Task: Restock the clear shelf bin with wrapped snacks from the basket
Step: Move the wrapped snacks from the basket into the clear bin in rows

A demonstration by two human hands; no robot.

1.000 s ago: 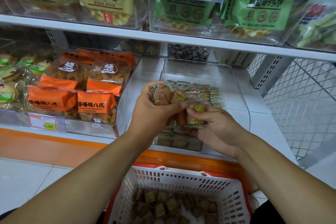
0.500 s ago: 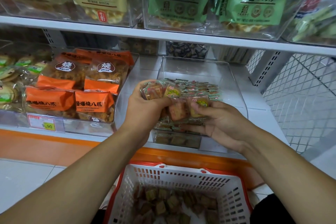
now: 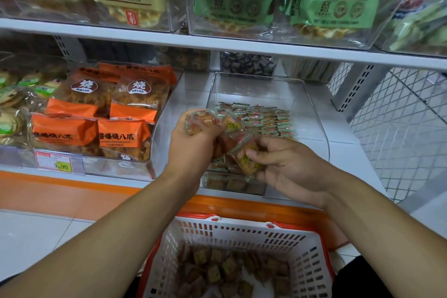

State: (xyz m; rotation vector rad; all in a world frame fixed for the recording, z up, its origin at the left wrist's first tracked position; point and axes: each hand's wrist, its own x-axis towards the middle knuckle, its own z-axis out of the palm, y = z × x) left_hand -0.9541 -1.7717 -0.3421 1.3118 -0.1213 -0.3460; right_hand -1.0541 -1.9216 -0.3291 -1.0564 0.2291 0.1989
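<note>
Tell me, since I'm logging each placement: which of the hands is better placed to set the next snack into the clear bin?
Probably the right hand: it pinches one wrapped snack over the clear bin, while the left hand grips a bunch.

white metal shelves [image 3: 217,42], wire mesh side panel [image 3: 399,133], pale tiled floor [image 3: 31,237].

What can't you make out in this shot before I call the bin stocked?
Head view only:
- Front of clear bin: hidden by both hands.
- Left hand: blurred bundle, count unreadable.
- Right hand: snack label too blurred.
- Basket: bottom cut off by frame edge.
</note>
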